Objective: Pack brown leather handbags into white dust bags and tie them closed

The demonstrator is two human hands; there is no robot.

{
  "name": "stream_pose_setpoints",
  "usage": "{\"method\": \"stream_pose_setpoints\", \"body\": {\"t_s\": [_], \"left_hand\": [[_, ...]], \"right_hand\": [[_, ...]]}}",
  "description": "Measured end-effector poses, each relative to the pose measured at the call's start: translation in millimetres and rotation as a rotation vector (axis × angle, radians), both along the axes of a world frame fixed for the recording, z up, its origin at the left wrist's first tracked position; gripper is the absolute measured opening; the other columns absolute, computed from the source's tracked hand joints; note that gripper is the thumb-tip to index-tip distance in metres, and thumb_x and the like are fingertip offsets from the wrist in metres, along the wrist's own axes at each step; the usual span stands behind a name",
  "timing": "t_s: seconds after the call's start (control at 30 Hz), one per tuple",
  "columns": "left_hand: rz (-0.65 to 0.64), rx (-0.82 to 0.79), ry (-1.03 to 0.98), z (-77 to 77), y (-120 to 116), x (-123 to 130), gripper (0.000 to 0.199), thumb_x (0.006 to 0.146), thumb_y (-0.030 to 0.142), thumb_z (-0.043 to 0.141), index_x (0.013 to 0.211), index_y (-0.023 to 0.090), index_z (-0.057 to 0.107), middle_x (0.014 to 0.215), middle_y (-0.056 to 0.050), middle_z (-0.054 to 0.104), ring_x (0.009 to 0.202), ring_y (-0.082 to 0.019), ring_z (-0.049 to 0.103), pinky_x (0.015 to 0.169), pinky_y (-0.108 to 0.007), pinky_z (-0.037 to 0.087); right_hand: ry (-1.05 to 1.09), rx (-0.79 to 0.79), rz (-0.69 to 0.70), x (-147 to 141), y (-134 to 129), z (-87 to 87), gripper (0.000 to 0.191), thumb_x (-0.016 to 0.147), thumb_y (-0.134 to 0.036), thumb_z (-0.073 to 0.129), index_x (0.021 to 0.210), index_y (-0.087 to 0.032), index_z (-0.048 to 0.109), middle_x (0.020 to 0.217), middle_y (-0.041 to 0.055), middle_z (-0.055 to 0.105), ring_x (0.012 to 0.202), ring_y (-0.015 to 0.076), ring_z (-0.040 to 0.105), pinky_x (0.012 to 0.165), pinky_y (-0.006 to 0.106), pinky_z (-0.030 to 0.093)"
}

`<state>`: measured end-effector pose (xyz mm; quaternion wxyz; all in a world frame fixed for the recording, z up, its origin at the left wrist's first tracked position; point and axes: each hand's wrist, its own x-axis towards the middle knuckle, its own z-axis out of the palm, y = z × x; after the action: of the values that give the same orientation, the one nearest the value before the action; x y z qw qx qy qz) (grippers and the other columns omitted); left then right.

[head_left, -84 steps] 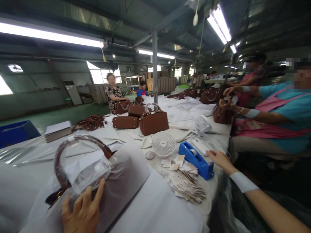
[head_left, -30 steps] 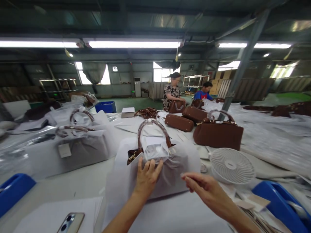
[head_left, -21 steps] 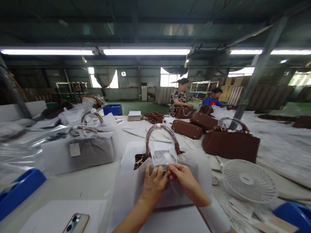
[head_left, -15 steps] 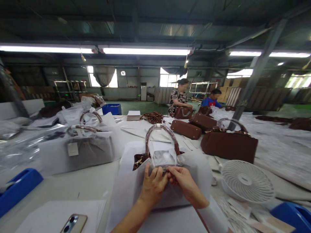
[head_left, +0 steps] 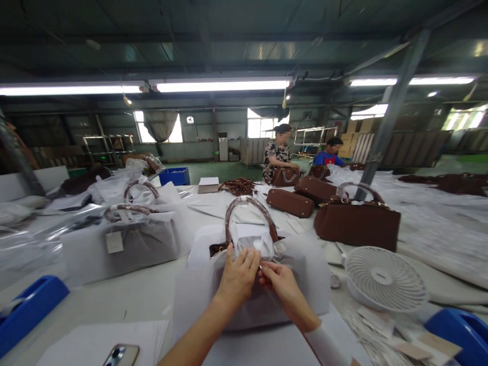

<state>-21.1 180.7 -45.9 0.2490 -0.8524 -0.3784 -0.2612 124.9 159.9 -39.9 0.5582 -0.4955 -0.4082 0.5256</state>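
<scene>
A brown handbag (head_left: 217, 249) stands in front of me, its body covered by thin white paper (head_left: 312, 264) and its raised handles (head_left: 263, 209) wrapped in clear film. My left hand (head_left: 240, 273) lies on the paper at the top edge below the handles, fingers extended. Just to its right, my right hand (head_left: 277, 282) has thumb and forefinger pinched together near the left fingertips; what they grip is too small to name.
On the left stand a paper-covered bag (head_left: 145, 244) with a tag and a blue tape dispenser (head_left: 34, 305). A phone (head_left: 122, 355) lies in front. To the right are a white fan (head_left: 385, 278) and brown bags (head_left: 358, 223). Two people work beyond the table.
My left fingers have straightened and lie flatter on the paper. My right hand remains pinched, slightly lower and to the left. The view has shifted slightly.
</scene>
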Motion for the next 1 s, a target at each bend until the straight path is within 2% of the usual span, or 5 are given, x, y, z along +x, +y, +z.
{"method": "stream_pose_setpoints", "body": {"t_s": [0.13,0.27,0.6,0.87,1.0], "left_hand": [[0.002,-0.049,-0.040,-6.2,1,1,0.044,0.098,0.028,0.041,0.141,0.019,0.046,0.136,-0.010,0.062,0.126,-0.025,0.053,0.117,-0.067,0.020],[-0.025,-0.067,-0.064,-7.7,-1,0,0.044,0.098,0.028,0.043,0.142,0.020,0.044,0.137,-0.009,0.062,0.127,-0.024,0.053,0.118,-0.068,0.019],[-0.024,-0.123,-0.096,-3.2,-4,4,0.042,0.100,0.031,0.042,0.141,0.023,0.043,0.135,-0.008,0.063,0.126,-0.025,0.055,0.114,-0.073,0.022],[0.080,-0.154,-0.155,7.2,-6,25,0.012,0.093,0.030,0.059,0.102,0.023,0.061,0.101,-0.001,0.070,0.100,-0.023,0.064,0.112,-0.070,0.025],[0.063,-0.137,-0.157,1.8,-5,22,0.045,0.087,0.042,0.067,0.126,0.024,0.053,0.110,-0.003,0.069,0.105,-0.023,0.062,0.112,-0.064,0.030]], "right_hand": [[0.014,0.063,-0.103,-6,-5,-11.2,0.050,0.058,-0.054,0.080,0.090,-0.017,0.068,0.068,0.0021,0.070,0.059,0.0189,0.064,0.060,0.033,0.053],[-0.038,0.111,-0.259,-10,-13,-19.6,0.074,0.057,-0.064,0.079,0.109,-0.019,0.052,0.070,0.0030,0.073,0.063,0.0240,0.070,0.066,0.037,0.056],[-0.314,0.140,-0.363,-11,-13,-23.6,0.042,0.072,-0.054,0.066,0.096,-0.024,0.048,0.050,-0.0058,0.062,0.039,0.0192,0.057,0.045,0.029,0.041],[-0.451,0.185,-0.361,2,-25,-47.3,0.034,0.076,-0.054,0.060,0.090,-0.024,0.052,0.044,-0.0083,0.052,0.041,0.0194,0.055,0.051,0.031,0.041],[-0.532,0.152,-0.261,27,-47,-78.3,0.039,0.080,-0.055,0.055,0.101,-0.022,0.055,0.047,-0.0084,0.052,0.041,0.0200,0.056,0.049,0.032,0.043]]}}
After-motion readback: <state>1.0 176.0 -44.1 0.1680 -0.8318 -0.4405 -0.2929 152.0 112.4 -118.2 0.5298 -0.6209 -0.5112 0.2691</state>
